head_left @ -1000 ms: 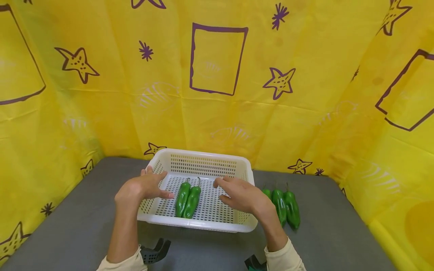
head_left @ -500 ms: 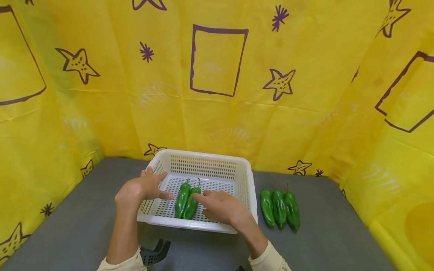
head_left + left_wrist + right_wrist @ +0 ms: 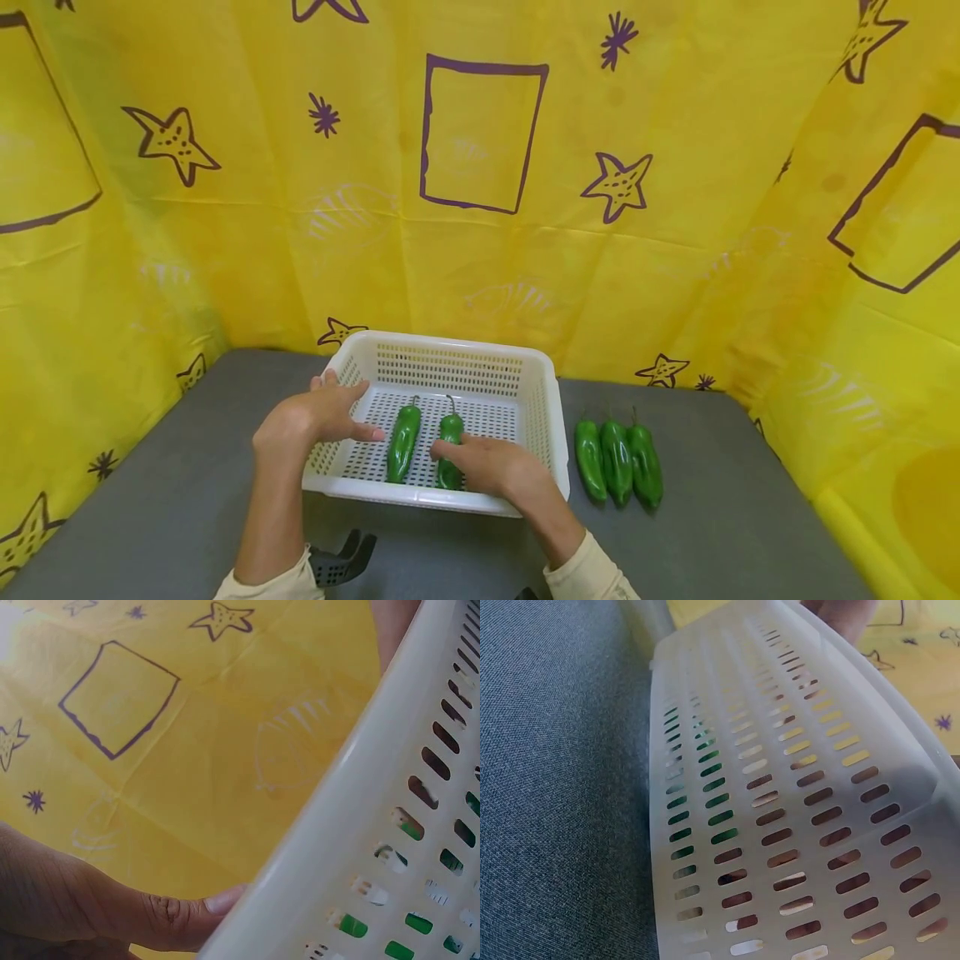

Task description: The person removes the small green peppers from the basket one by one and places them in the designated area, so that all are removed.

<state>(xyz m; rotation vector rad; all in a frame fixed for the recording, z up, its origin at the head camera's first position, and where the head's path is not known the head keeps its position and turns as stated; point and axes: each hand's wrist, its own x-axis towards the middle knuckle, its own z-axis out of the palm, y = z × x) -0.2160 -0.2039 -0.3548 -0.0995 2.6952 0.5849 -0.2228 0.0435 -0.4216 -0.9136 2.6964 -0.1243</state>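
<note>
Two long green peppers lie in the white perforated basket point(image 3: 420, 495), stems toward the back. My right hand point(image 3: 491, 463) reaches over the front rim and pinches the right pepper point(image 3: 451, 427), thumb on its left side and fingers partly hidden. The left pepper point(image 3: 403, 443) lies apart from it, untouched. At the basket's left wall, my left hand point(image 3: 318, 412) rests over the rim, thumb and index finger extended inward and holding nothing. In the left wrist view, the thumb point(image 3: 169, 915) points straight to the rim. Through the slots in the right wrist view, green shows.
Several things stand around: three more green peppers point(image 3: 618, 461) lie side by side on the dark grey table point(image 3: 720, 500), right of the basket. A yellow patterned cloth point(image 3: 487, 250) encloses the back and sides. Black wrist mounts point(image 3: 343, 560) show near the sleeves.
My right hand came in leftward from the basket's right side, took hold of the right pepper and shifted it right, opening a gap between the two. My left hand stays put.
</note>
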